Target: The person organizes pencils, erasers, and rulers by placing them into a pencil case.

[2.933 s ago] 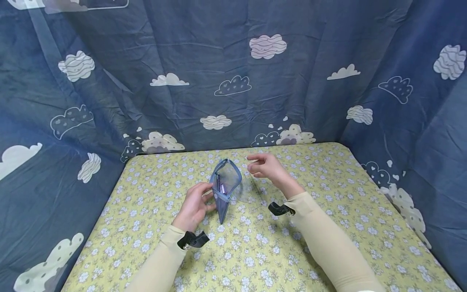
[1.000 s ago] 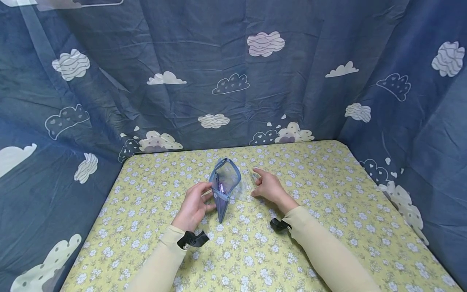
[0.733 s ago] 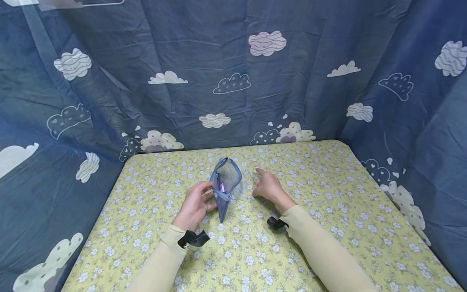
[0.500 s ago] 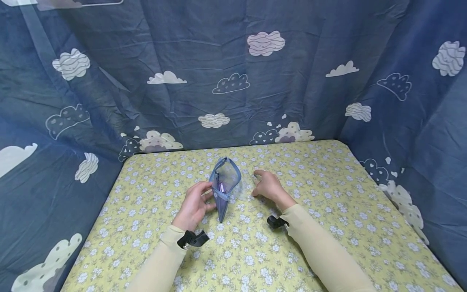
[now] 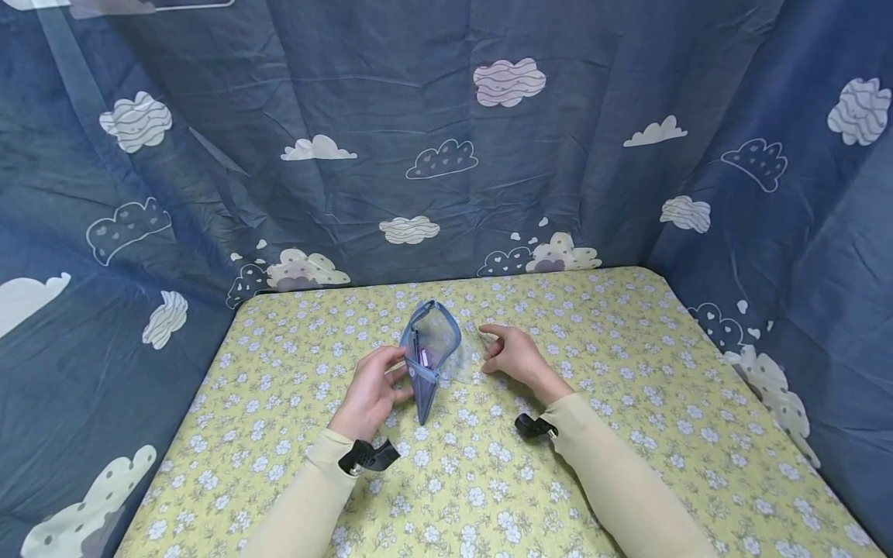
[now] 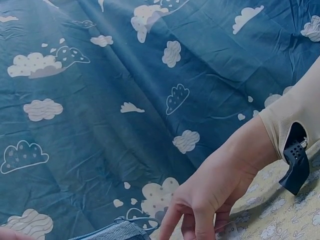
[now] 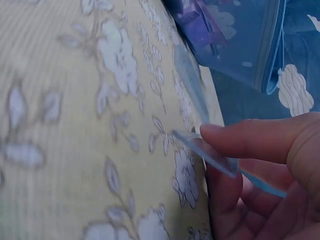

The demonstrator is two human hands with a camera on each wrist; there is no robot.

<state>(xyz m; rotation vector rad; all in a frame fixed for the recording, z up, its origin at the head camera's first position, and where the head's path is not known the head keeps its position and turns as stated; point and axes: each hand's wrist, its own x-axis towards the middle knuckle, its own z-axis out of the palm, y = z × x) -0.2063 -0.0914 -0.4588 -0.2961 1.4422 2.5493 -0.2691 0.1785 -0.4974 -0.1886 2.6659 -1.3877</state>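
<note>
A translucent blue zip pouch [image 5: 423, 380] stands unzipped on the cloth, with a purple item [image 5: 425, 358] and a dark slim item inside. My left hand [image 5: 370, 391] holds the pouch by its left side, thumb near the lower end. Right of the pouch is my right hand [image 5: 516, 358]. Its thumb and fingers pinch a thin, clear flat plastic piece [image 7: 212, 157], whose exact kind I cannot tell. In the right wrist view, another see-through bluish piece [image 7: 190, 80] lies on the cloth between that hand and the pouch.
Yellow flowered cloth [image 5: 446, 496] covers the table. Dark blue curtains [image 5: 391, 108] with cloud prints hang behind it and along both sides. Each wrist wears a black strap mount [image 5: 370, 457].
My right hand has come down from above the cloth; its fingers spread, then drew together on the clear piece and shifted slightly toward the pouch. The left hand and pouch have stayed put.
</note>
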